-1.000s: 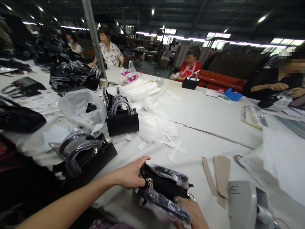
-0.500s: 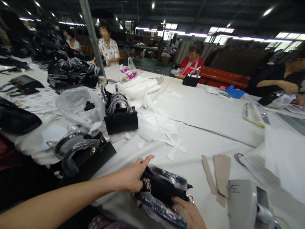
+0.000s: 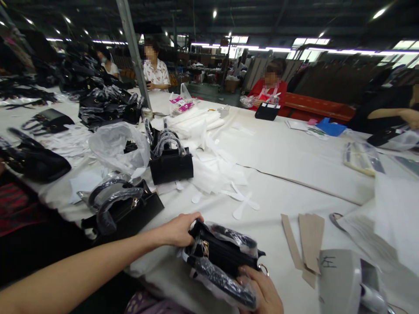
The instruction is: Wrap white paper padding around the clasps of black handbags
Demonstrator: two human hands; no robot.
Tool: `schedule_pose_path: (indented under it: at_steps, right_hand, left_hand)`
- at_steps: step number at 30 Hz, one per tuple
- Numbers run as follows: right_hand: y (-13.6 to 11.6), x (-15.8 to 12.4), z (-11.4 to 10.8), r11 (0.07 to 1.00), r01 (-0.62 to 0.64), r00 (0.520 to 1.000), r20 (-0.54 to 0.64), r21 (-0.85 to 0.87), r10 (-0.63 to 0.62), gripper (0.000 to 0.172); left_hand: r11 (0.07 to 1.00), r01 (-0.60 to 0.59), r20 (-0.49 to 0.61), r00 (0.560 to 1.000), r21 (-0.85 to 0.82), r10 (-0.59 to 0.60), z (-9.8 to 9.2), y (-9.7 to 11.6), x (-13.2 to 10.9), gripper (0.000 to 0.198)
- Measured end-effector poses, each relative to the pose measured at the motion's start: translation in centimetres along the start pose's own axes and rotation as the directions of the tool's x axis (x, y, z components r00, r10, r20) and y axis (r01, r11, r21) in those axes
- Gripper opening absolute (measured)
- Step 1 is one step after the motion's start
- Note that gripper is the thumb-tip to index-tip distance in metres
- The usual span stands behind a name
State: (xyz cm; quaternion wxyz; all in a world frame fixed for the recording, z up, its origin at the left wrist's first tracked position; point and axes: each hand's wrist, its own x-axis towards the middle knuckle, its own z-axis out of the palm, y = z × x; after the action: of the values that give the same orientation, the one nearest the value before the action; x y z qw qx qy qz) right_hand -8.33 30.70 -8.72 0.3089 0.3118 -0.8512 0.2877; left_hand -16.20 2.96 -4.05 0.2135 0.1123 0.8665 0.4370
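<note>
With the clock centred on the held bag and twelve pointing away from the wearer, the pale cloth-covered worktable (image 3: 271,196) is seen spread from nine round to three. A black handbag with plastic-wrapped handles (image 3: 147,213) is seen lying at ten o'clock, well apart, and a standing black handbag (image 3: 172,168) is seen farther off at eleven. A grey casing (image 3: 338,281) with dark marks is placed just past three, and brown card pieces (image 3: 310,240) are laid between two and three.

At the centre, near the table's edge, the zip-top black handbag (image 3: 225,255) is held mouth up, its long axis set from ten to four o'clock. Each end is covered by one hand, so neither hand is the nearer. At ten, the end is clasped by the left hand (image 3: 181,230), its fingers curled narrowly over the wall. At about four, the near side is touched by the right hand (image 3: 263,290), its fingers bent between the near wrapped handle (image 3: 225,279) and the mouth; whether anything is pinched there cannot be told.

The far wrapped handle (image 3: 235,237) is laid roughly along the same axis. The gold zip pull (image 3: 205,248) is left exposed just beside the left fingers, and a gold ring (image 3: 266,268) just beside the right.
</note>
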Motion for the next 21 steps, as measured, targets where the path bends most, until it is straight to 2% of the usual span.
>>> schedule_pose_path:
  at_steps: [3,8,11,14,17,21]
  right_hand:
    - [0.2,0.2,-0.3,1.000,0.005,1.000,0.026,0.025,-0.005,0.017]
    - [0.2,1.0,-0.9,0.998,0.005,0.993,0.114,0.059,-0.011,0.018]
    - [0.3,1.5,-1.1,0.997,0.053,0.987,0.147,0.048,-0.060,0.019]
    - [0.7,1.4,-1.4,0.993,0.106,0.981,0.158,0.041,-0.112,0.019]
    - [0.6,1.2,-1.7,0.994,0.102,0.982,0.159,0.035,-0.107,0.022]
    - [-0.2,1.9,-2.4,0.994,0.109,0.984,0.145,-0.015,-0.106,0.026]
  left_hand:
    - [1.000,-0.008,0.015,1.000,0.017,0.008,-0.3,0.1,0.4,0.057]
    - [0.999,0.013,0.006,1.000,-0.033,-0.013,0.2,-1.2,0.4,0.059]
    - [0.997,0.017,-0.003,1.000,-0.072,-0.017,0.4,-1.4,0.4,0.063]
    - [0.996,-0.007,-0.006,1.000,-0.091,0.006,0.5,-1.1,0.2,0.066]
    - [0.994,-0.028,-0.002,1.000,-0.101,0.028,0.5,-0.6,-0.2,0.066]
    - [0.991,-0.023,0.075,0.997,-0.128,0.033,0.4,-0.2,-0.7,0.077]
